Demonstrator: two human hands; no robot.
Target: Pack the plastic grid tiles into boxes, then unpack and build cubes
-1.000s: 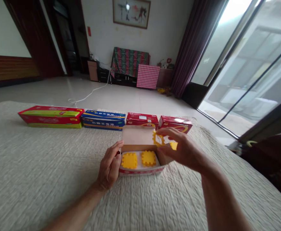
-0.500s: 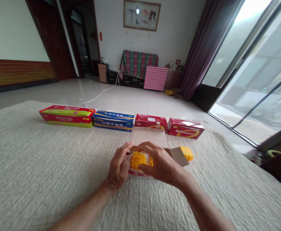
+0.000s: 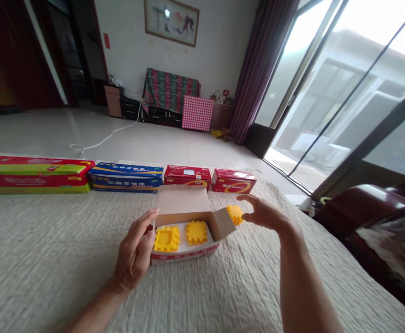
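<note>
An open cardboard box (image 3: 183, 206) with a red-and-white front lies on the quilted cream cover (image 3: 50, 259). Inside it sit two yellow notched plastic squares, one an open frame (image 3: 167, 238), one solid (image 3: 196, 231). My left hand (image 3: 135, 252) grips the box's left end with curled fingers. My right hand (image 3: 263, 215) reaches past the box's right flap, its fingers closing around a third yellow piece (image 3: 235, 214) that lies on the cover.
Along the far edge of the cover stand a red-and-green box (image 3: 32, 173), a blue box (image 3: 126, 175) and two red boxes (image 3: 187, 175) (image 3: 233, 180). A dark chair (image 3: 372, 222) stands at the right. Glass doors and a tiled floor lie beyond.
My right hand carried a yellow frame piece down into the box, left it at the left spot, then moved right to the piece outside the box. The view panned right.
</note>
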